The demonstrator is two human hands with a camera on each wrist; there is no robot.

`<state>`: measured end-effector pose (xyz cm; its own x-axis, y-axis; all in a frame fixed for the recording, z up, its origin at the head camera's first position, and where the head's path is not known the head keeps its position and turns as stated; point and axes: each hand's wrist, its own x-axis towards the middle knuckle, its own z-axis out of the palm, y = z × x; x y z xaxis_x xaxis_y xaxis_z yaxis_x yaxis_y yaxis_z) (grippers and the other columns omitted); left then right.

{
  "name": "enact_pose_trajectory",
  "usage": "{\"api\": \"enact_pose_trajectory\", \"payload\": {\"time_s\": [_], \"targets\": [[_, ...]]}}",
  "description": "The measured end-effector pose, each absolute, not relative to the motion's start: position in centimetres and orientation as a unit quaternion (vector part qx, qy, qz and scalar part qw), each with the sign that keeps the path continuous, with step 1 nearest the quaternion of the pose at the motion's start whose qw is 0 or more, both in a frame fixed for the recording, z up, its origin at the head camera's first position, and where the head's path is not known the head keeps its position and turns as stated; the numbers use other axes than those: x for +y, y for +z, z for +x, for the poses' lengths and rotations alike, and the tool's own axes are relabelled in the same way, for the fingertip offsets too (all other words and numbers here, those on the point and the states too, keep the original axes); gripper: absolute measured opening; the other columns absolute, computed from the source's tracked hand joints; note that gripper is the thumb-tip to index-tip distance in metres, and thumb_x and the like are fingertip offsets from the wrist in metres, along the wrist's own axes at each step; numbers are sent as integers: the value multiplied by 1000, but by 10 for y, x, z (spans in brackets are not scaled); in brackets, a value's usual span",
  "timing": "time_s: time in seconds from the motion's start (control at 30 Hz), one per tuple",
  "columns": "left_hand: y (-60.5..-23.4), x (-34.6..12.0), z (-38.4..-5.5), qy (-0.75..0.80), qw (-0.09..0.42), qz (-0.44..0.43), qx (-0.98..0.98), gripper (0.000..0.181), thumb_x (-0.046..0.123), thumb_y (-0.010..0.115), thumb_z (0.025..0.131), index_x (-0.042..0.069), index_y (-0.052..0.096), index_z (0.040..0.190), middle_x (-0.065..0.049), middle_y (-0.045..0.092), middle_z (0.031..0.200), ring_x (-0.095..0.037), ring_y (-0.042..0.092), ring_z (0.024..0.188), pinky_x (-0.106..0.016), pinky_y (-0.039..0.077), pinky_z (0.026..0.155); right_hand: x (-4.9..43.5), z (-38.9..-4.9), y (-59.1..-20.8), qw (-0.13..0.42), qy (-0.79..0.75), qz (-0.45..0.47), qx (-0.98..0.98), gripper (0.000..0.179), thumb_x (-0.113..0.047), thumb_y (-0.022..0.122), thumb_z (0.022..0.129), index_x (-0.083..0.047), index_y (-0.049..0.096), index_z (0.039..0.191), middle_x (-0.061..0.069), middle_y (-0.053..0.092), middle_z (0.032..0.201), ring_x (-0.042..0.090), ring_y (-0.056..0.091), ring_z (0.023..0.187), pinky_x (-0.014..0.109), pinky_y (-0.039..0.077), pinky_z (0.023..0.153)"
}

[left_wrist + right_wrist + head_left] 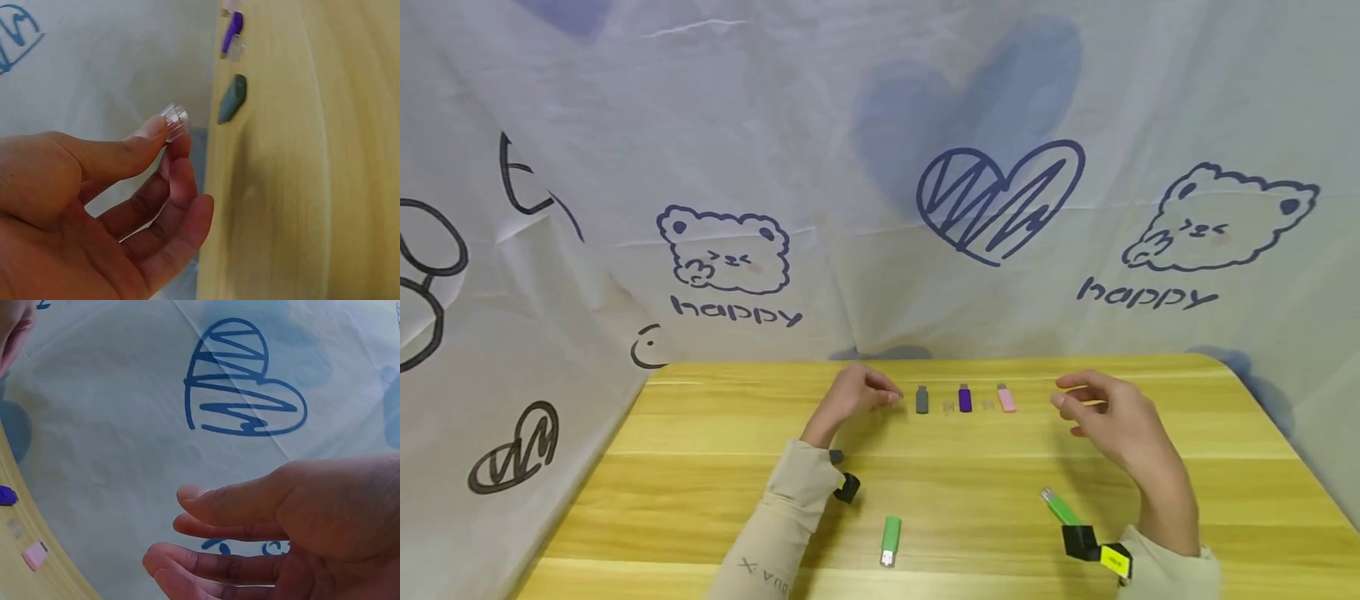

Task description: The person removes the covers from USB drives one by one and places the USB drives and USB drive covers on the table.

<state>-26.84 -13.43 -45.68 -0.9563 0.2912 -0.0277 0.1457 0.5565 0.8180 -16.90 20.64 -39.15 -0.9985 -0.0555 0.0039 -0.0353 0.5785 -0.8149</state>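
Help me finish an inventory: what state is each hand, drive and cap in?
Held cap: on no drive
Left hand: pinching the held cap
Right hand: fingers relaxed, holding nothing
Grey drive: flat, appears uncapped
Purple drive: flat, appears uncapped
Pink drive: flat, appears uncapped
Left loose cap: lying between grey and purple
Right loose cap: lying between purple and pink
Left green drive: flat; whether capped, unclear
Right green drive: partly hidden; whether capped, unclear

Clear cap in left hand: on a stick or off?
Off. The left hand pinches the clear cap by itself, no stick attached; the grey USB stick lies apart on the table.
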Motion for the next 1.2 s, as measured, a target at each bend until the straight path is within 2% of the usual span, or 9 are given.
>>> {"api": "enact_pose_trajectory", "payload": {"time_s": [0.1,0.3,0.53,0.87,1.03,1.2], "targets": [[-457,-132,-274,433,94,130,887,7,5,76,92,0,81,94,-9,76,93,-24,65,76,-26,52,64,212,-169,-393,9,-458,-25,889,36,-21,64,103,5,63,128,24,67,117,29,70,94,32,62,72],[-460,-124,-285,375,86,140,912,5,5,81,87,2,82,90,-8,78,92,-13,62,83,-24,50,74,228,-167,-397,12,-453,-12,891,41,-26,63,104,6,61,131,26,66,120,31,70,96,32,62,72],[-467,-118,-291,334,82,137,929,4,4,81,86,-1,81,86,-6,77,81,-9,58,69,-21,46,63,243,-164,-402,1,-450,-2,893,43,-26,63,104,7,60,132,30,65,124,34,71,96,32,62,71],[-473,-114,-294,316,50,128,939,6,3,84,82,3,79,79,-1,73,72,-11,57,67,-24,48,66,252,-163,-405,8,-452,14,892,45,-26,62,105,9,58,133,32,60,130,34,70,99,32,62,71],[-472,-116,-292,324,39,134,936,5,5,80,88,1,80,84,-5,75,78,-16,62,71,-28,51,67,253,-164,-406,8,-454,15,891,43,-24,62,105,9,59,133,31,61,128,34,69,98,33,62,72],[-464,-122,-284,354,17,110,929,12,9,71,97,1,79,93,-9,74,89,-21,64,79,-34,53,69,250,-168,-408,8,-452,3,892,41,-21,63,104,10,59,131,31,62,126,38,69,101,37,62,74]]}}
